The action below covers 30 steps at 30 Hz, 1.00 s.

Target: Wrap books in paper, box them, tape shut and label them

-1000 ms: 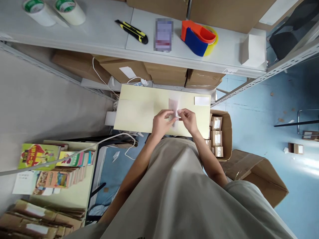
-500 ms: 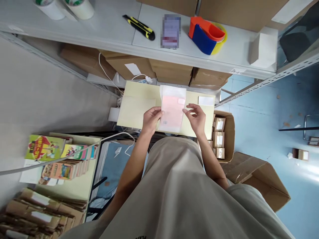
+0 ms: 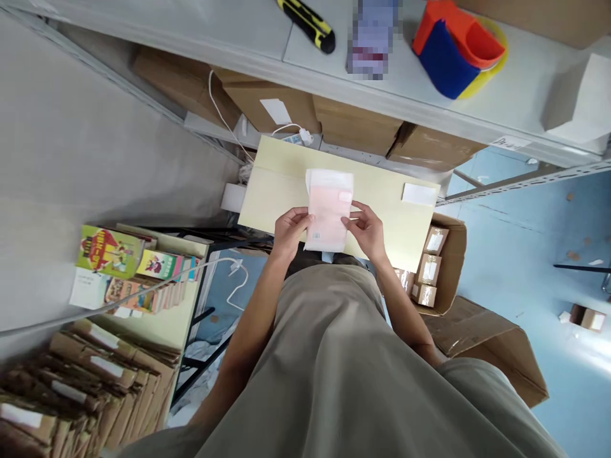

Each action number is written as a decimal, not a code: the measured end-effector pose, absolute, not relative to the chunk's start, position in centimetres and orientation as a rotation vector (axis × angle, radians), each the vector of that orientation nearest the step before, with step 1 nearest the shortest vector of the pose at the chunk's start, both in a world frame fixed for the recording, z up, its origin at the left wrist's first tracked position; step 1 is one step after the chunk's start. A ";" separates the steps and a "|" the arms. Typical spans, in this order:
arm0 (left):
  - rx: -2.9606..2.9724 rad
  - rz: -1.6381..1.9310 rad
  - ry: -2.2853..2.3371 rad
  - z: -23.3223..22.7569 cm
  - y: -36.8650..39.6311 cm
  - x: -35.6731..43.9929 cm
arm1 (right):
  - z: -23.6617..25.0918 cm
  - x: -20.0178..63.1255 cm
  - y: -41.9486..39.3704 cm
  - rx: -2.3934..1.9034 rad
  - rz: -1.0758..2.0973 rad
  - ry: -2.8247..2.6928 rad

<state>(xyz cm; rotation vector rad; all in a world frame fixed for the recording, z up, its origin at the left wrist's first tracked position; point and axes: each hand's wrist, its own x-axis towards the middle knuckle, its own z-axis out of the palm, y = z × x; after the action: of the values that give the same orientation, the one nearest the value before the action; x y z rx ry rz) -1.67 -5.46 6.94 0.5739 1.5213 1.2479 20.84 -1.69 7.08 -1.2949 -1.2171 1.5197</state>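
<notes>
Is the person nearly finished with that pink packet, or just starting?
Somewhere in the middle, it seems. The pink packet is already off the pale table and held flat by both edges: left hand on one side, right hand on the other. It has not been put into anything yet. The open carton of small boxes sits by the right arm, and the tape dispenser and yellow knife lie untouched on the shelf.
</notes>
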 end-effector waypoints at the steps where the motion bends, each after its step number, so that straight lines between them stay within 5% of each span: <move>1: 0.577 1.238 1.549 6.4 -5.7 -2.3 | 6.6 20.1 -1.6 -1.299 1.547 -1.218; 16: 0.724 0.835 1.952 -3.6 -2.3 -19.7 | -4.8 0.4 3.0 -1.591 1.638 -1.156; 30: 0.915 0.676 2.028 -11.5 8.2 -28.8 | -13.1 -9.9 10.9 -1.985 1.252 -1.267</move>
<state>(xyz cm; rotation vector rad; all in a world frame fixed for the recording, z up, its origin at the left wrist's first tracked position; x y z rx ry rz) -28.75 8.15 -11.46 0.9152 2.0284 0.6757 -9.90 10.86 -13.15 -1.9855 -1.2668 1.2519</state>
